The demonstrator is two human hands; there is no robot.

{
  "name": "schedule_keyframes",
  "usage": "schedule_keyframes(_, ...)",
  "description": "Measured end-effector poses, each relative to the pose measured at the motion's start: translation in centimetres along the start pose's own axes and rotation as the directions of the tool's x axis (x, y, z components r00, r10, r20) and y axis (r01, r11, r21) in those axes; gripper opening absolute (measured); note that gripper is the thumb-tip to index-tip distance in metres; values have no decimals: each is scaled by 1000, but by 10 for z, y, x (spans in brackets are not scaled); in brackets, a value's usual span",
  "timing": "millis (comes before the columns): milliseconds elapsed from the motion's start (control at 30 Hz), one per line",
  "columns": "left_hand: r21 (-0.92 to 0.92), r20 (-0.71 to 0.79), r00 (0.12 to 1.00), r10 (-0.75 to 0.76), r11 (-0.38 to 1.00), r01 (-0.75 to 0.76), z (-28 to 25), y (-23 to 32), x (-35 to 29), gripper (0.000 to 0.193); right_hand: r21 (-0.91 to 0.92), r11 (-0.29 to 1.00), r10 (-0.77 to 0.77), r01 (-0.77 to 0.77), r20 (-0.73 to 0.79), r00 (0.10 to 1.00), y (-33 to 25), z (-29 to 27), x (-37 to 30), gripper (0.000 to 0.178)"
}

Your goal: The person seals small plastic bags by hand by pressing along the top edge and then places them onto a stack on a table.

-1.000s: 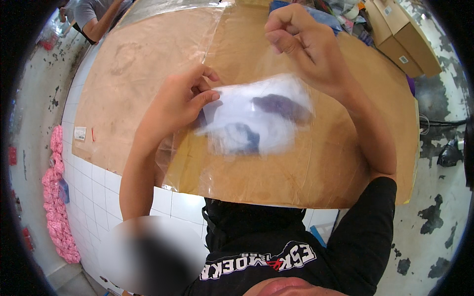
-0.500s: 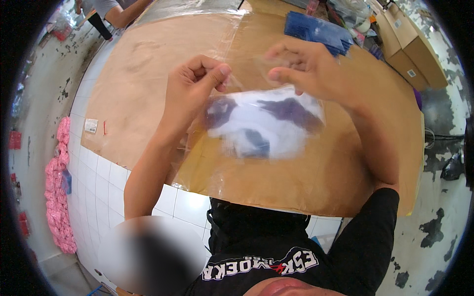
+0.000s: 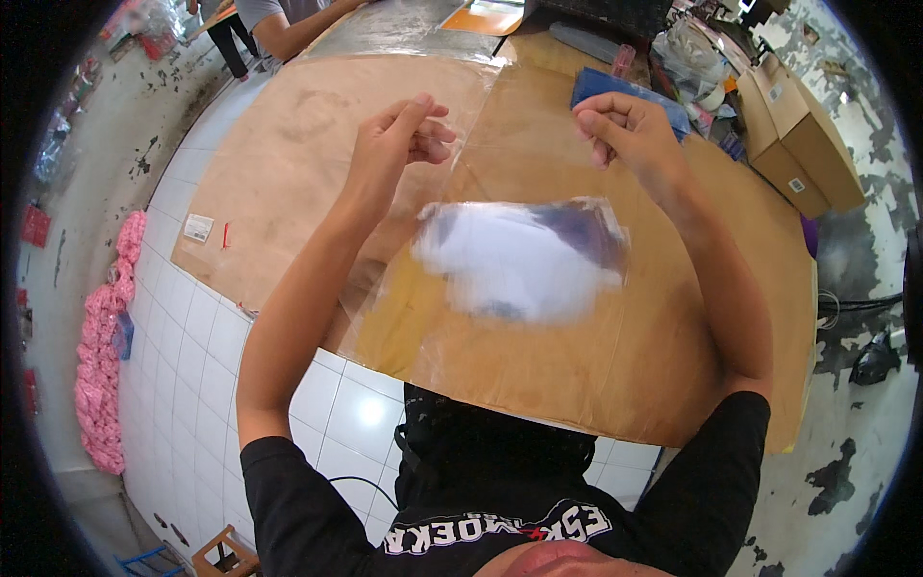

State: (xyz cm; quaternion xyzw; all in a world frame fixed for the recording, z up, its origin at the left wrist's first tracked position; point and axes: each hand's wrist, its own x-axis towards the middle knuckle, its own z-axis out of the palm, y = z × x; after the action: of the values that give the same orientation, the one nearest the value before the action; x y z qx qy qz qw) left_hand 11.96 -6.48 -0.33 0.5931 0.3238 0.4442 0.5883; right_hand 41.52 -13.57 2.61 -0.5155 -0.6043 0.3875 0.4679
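A white bundle with dark purple patches point(image 3: 524, 255), apparently in clear plastic, shows over the brown-covered table point(image 3: 711, 317) in front of me, blurred by motion. My left hand point(image 3: 409, 133) is up beyond its left end, fingers loosely bent and apart, with nothing visible in them. Beyond the right end, my right hand point(image 3: 625, 133) has its thumb and fingers drawn together. Whether it pinches anything cannot be made out. Neither hand touches the bundle. Close behind my right hand lies a stack of blue flat packets point(image 3: 663, 101).
Cardboard boxes point(image 3: 803, 135) and a heap of plastic bags point(image 3: 687, 58) crowd the far right. A white label point(image 3: 199, 228) and a small red strip point(image 3: 226, 236) lie at the table's left. Another person's arm point(image 3: 308, 34) reaches in at the far left. Pink bundles point(image 3: 101, 356) lie along the left wall.
My hands have moved apart, the left opening its fingers and the right going outward. The bundle has turned blurrier, with less purple showing. The whole view has shifted slightly.
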Motion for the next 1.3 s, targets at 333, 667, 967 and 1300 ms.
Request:
schedule_keyframes(333,114,283,938,-198,978,172,28,-10,24,27,163,983,113,-87,-159,981,31,11,-25,18)
schedule_keyframes(667,162,143,960,-241,963,217,50,4,2,25,-284,893,-403,348,-169,899,34,14,-32,26)
schedule_keyframes(967,251,383,918,107,944,-214,60,0,-8,21,-373,917,-87,145,168,982,0,21,-43,24)
schedule_keyframes(1300,139,329,941,-84,989,40,50,7,-4,24,-9,987,-158,163,-295,942,5,-10,-27,18)
